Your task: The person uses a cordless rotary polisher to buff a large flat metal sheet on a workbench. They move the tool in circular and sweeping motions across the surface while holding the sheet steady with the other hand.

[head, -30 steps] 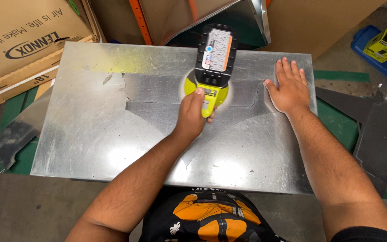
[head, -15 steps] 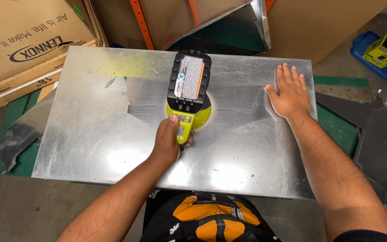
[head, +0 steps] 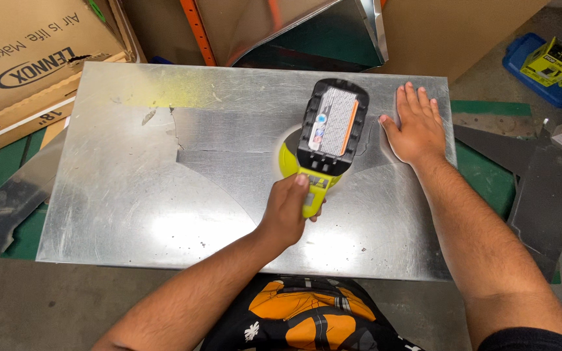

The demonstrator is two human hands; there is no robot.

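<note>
A yellow-green cordless power tool (head: 320, 156) with a black battery pack (head: 333, 127) on top is gripped by the left hand (head: 287, 211), whose fingers are wrapped closed around the handle at its near end. The tool is stood on a large sheet of galvanised metal (head: 131, 195), a little right of the sheet's middle and closer to its far edge than its near one. The right hand (head: 414, 127) is laid flat and fully open on the sheet near its far right corner, fingers spread and pointed away from the person, palm pressed to the metal; nothing is held in it. It is set just beside the tool, apart from it. Cardboard boxes (head: 21, 58) are seen beyond the sheet's far left corner, and a blue bin (head: 535, 62) with small yellow boxes lies past the far right corner.
</note>
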